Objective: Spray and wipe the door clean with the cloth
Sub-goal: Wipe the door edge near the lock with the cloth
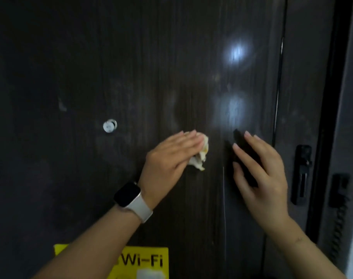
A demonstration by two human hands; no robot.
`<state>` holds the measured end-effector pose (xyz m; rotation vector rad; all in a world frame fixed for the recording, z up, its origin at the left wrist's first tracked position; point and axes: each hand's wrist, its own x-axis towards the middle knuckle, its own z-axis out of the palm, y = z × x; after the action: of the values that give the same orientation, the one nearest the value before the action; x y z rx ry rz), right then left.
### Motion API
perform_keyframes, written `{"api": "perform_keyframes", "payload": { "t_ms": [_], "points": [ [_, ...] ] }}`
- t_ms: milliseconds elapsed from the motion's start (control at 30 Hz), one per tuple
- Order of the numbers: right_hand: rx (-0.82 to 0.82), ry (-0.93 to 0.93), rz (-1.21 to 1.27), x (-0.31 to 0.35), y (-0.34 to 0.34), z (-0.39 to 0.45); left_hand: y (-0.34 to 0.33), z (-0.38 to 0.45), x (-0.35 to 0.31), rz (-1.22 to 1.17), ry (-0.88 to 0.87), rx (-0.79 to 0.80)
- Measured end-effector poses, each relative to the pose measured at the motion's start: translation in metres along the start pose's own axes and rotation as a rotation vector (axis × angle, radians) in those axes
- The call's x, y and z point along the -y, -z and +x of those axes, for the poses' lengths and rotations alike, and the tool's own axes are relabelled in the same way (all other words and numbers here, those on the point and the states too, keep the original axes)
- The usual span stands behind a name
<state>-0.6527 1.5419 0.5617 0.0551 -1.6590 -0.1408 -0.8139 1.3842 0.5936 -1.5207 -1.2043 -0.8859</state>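
A dark wood-grain door fills the view, with light reflections on its right half. My left hand, a watch on its wrist, presses a crumpled whitish cloth flat against the door with straight fingers. The cloth sticks out past my fingertips to the right. Just right of it, my right hand curls its fingers round a black object held close to the door. It is too dark to tell whether this object is the spray bottle.
A round silver peephole sits left of the cloth. A yellow Wi-Fi sign is stuck low on the door. A black lock and handle is at the door's right edge. A black handset with a coiled cord hangs beyond the frame.
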Motion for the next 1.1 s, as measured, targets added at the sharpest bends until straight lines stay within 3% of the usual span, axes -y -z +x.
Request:
{"api": "perform_keyframes", "payload": {
  "t_ms": [133,267,433,600,733,1000,1100],
  "points": [
    [0.134,-0.096,-0.077,-0.005,0.010,-0.067,-0.009,-0.048,-0.017,-0.023,0.018,0.045],
    [0.239,-0.182,-0.095,-0.015,0.015,-0.092,-0.012,0.001,-0.013,0.009,0.028,-0.044],
    [0.263,-0.281,-0.051,-0.003,0.012,-0.100,-0.032,0.027,-0.023,0.061,0.096,-0.162],
    [0.304,-0.330,-0.061,0.002,0.020,-0.110,-0.063,-0.043,-0.051,0.142,0.033,-0.101],
    [0.350,-0.358,-0.061,0.001,0.027,-0.124,-0.078,-0.085,-0.068,0.163,0.145,-0.112],
    [0.392,-0.374,-0.055,0.001,0.031,-0.129,-0.073,-0.014,-0.058,0.107,0.091,-0.236],
    [0.384,-0.386,-0.042,0.004,0.026,-0.133,-0.079,-0.022,-0.061,0.082,0.111,-0.267]
  ]
}}
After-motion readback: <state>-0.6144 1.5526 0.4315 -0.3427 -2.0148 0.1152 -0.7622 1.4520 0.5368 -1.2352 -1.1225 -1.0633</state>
